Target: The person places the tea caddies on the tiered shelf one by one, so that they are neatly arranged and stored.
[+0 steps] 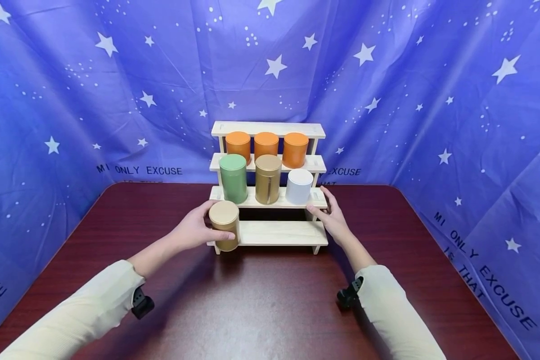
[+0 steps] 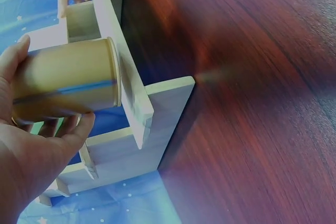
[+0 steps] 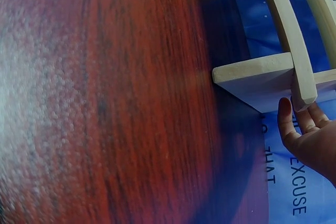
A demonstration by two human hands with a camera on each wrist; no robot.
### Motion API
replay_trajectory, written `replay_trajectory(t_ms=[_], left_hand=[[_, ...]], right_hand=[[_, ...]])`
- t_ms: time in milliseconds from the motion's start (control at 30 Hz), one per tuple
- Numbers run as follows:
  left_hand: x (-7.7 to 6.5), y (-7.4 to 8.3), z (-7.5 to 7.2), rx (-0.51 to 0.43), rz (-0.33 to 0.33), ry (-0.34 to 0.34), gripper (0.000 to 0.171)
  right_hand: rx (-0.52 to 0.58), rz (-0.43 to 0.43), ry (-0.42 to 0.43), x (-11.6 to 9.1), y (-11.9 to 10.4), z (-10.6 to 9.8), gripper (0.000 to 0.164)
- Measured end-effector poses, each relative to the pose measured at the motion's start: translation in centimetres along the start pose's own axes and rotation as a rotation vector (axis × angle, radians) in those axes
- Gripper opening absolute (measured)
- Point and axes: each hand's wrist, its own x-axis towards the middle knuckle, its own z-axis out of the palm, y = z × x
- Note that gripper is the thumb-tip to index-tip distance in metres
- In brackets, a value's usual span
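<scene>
My left hand (image 1: 199, 230) holds a gold tin canister (image 1: 225, 226), thumb across its front and fingers round the far side. The canister is upright at the left end of the bottom tier of a light wooden stepped shelf (image 1: 281, 234); in the left wrist view its base edge overlaps the front board. With my right hand (image 1: 334, 217) I grip the shelf's right end at the second tier from below. That tier carries a green canister (image 1: 234, 180), another gold canister (image 1: 267, 180) and a shorter white canister (image 1: 299, 187).
Three orange canisters (image 1: 266, 143) stand on the tier above, under the top board (image 1: 268, 129). The shelf stands at the back of a dark red wooden table (image 1: 252, 310). A blue curtain (image 1: 162, 100) with stars hangs behind and along both sides.
</scene>
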Motion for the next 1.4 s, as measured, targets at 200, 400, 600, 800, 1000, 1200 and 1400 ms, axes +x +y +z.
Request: replay_trajectory(t_ms=[200,400,600,800,1000,1200,1400], left_hand=[[0.4,0.0,0.5,0.005,-0.001,0.052,0.078],[0.6,-0.1,1.1,-0.044,0.024,0.074,0.076],[1.0,-0.1,1.5,-0.101,0.048,0.071,0.077],[1.1,0.0,1.8,-0.109,0.042,0.079,0.078],[1.3,0.0,2.0,-0.131,0.049,0.086,0.077],[1.5,-0.2,2.1,-0.13,0.071,0.095,0.075],[1.5,-0.3,2.2,-0.1,0.056,0.106,0.075]], right_hand=[[-0.001,0.002,-0.001,-0.2,-0.1,0.1,0.077],[0.005,0.005,-0.006,-0.3,-0.1,0.2,0.077],[0.014,0.006,-0.006,-0.3,-0.2,0.2,0.076],[0.003,0.014,-0.01,-0.2,-0.5,0.1,0.078],[0.001,-0.003,-0.009,-0.1,-0.2,0.1,0.077],[-0.014,0.004,-0.006,-0.1,-0.1,0.0,0.076],[-0.008,0.01,-0.003,-0.1,-0.2,0.0,0.076]])
